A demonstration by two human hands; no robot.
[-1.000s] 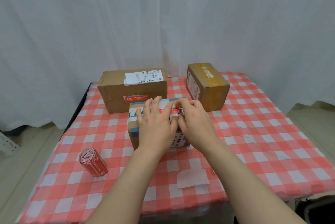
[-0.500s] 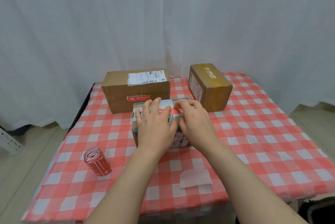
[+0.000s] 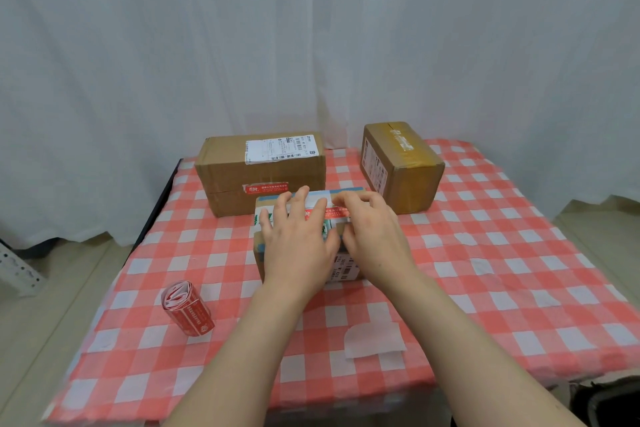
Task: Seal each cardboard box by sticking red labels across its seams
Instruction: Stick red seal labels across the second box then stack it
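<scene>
Small box [image 3: 348, 265] sits mid-counter [image 3: 485, 271], right under both bare hands. The red label [image 3: 334, 212] lies across its top, long axis running left to right, on the far half of the top.

The left grip [image 3: 294, 239] is flat and open, fingers spread, palm on the box and fingertips on the label's left end. The right grip [image 3: 374, 236] is arched over the label's right end. Honestly can't tell from this angle if it's pinching that end or just pressing it down.

The right one is nearer the box's right edge, so I'd guess the smoothing goes that way. There's open cloth on that side. The big box [image 3: 259, 174] is just behind, and the taped box [image 3: 403, 167] is back right. The label roll [image 3: 188, 310] is well off front left, nearer the left grip, and the backing paper [image 3: 374, 340] lies by the front edge.
</scene>
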